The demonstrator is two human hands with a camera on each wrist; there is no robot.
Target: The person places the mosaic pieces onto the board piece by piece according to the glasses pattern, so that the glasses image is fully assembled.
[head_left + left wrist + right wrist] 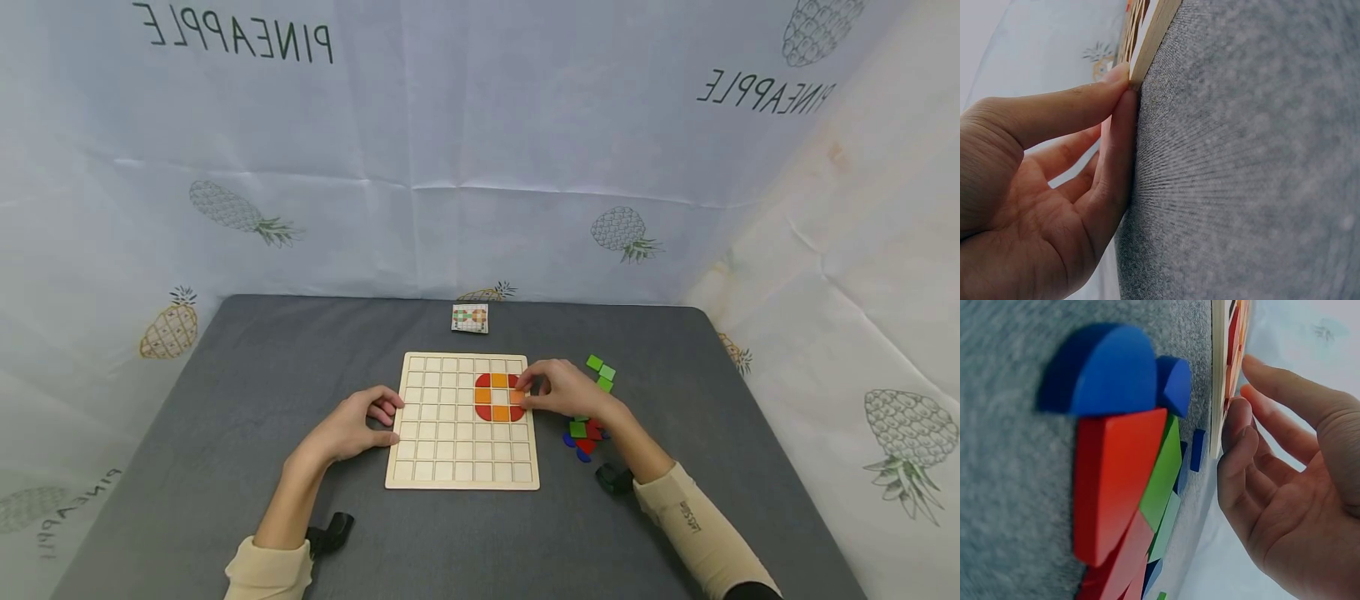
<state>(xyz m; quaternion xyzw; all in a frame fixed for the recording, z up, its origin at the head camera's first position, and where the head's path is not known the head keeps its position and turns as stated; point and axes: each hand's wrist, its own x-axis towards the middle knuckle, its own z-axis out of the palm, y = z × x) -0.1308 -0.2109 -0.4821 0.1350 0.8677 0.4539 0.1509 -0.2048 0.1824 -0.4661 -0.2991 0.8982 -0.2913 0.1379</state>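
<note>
A pale wooden grid board lies flat on the table. My left hand holds its left edge; in the left wrist view, thumb and finger meet at the board's edge. On the board's right side, red rounded tiles and orange square tiles form a ring around a bare cell. My right hand is at the ring's right side, thumb and finger pinching an orange square tile. In the right wrist view, that hand's fingertips are close against the board.
Right of the board lie loose green squares, red pieces and blue rounded pieces, partly beneath my right forearm. A small pattern card rests behind the board. The grey-covered table ends at a pineapple-print curtain.
</note>
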